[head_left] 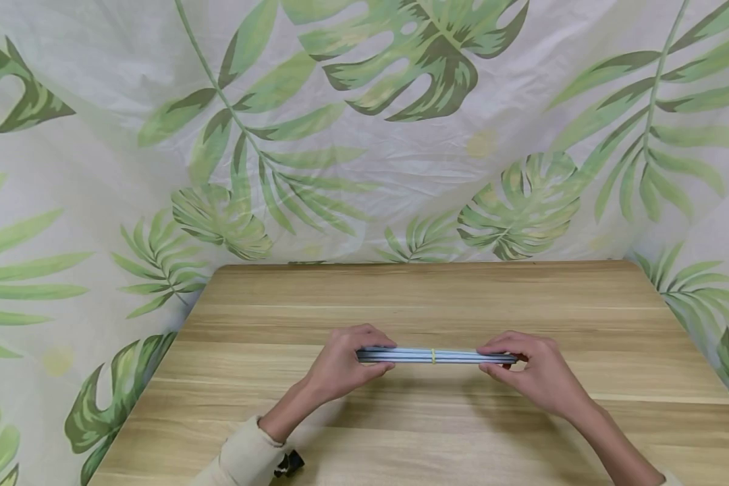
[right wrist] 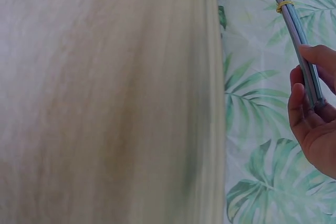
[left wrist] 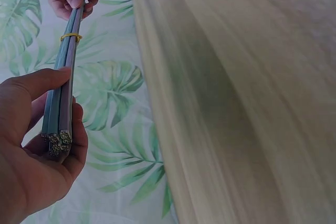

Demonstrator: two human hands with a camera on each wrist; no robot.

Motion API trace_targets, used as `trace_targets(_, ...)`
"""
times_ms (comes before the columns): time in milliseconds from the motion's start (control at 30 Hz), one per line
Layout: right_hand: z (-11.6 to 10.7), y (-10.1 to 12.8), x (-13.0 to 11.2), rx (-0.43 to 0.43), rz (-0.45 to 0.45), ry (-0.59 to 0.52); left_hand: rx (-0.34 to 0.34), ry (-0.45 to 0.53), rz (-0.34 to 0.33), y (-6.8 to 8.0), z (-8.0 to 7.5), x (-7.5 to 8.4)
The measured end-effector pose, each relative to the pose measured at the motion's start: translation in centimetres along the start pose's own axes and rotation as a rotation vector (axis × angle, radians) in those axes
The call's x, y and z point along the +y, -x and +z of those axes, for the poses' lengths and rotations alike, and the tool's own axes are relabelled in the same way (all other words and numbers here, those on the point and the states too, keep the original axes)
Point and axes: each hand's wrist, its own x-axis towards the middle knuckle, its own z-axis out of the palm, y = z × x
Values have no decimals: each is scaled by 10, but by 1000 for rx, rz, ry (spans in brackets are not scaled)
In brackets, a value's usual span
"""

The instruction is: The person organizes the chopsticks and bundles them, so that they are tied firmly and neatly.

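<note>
A bundle of slim blue-grey chopsticks (head_left: 413, 356) is held level over the table, a yellow rubber band (head_left: 433, 356) around its middle. My left hand (head_left: 346, 361) grips the bundle's left end between thumb and fingers. The square, patterned stick ends (left wrist: 56, 142) show over the palm in the left wrist view. At the other end, my right hand (head_left: 537, 371) pinches the bundle with thumb and fingertips. In the right wrist view the right hand (right wrist: 317, 124) has its fingers curled about the lower end.
A wood-grain table (head_left: 425, 432) lies beneath both hands. Behind and beside it hangs a pale cloth (head_left: 401, 162) printed with green leaves. A small black object (head_left: 289, 464) sits by the left sleeve (head_left: 246, 455).
</note>
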Motion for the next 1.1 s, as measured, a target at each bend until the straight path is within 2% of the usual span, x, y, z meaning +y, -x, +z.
trace_targets(167,3,-1,7,-35,41,-14,-27,5,-37,-1,3,-6)
trace_targets(400,8,-4,19,-72,68,-34,-91,-38,-63,-5,8,-19)
trace_targets(700,13,-9,37,-146,103,3,-172,-60,-50,-12,17,-36)
trace_targets(933,15,-15,45,-225,146,10,-206,-68,-45,-16,22,-46)
trace_targets(1100,20,-18,50,-256,144,18,-234,-86,-40,-18,26,-52)
